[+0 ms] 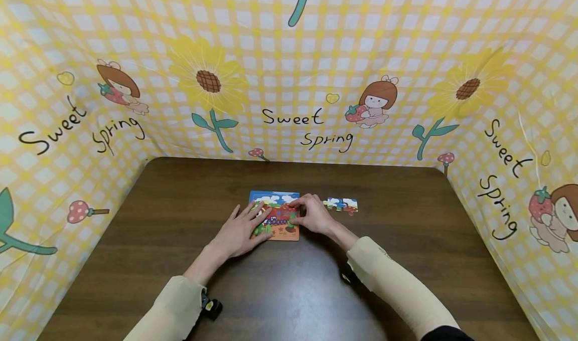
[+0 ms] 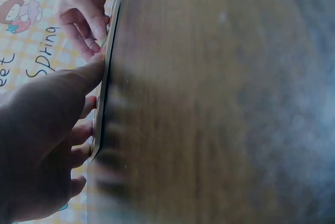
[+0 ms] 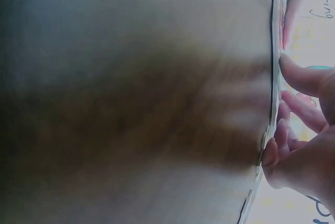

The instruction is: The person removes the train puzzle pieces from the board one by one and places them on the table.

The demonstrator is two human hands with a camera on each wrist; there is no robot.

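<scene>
A colourful jigsaw puzzle (image 1: 284, 234) in a blue-edged tray lies flat on the table, showing clouds, a red vehicle and orange ground. My left hand (image 1: 236, 234) rests over its left part with fingers spread and nearly straight, the thumb along the near edge. At the right side, my right hand (image 1: 317, 216) pinches a puzzle piece between thumb and index finger, down at the puzzle's surface; the fingers hide part of it. In the left wrist view the puzzle tray (image 2: 107, 85) appears edge-on, under the left fingertips.
Just right of my right hand lie several joined puzzle pieces (image 1: 343, 204), partly behind the hand. The brown wooden table (image 1: 280, 291) is bordered at the back and sides by a yellow checked cloth (image 1: 289, 95) with printed flowers.
</scene>
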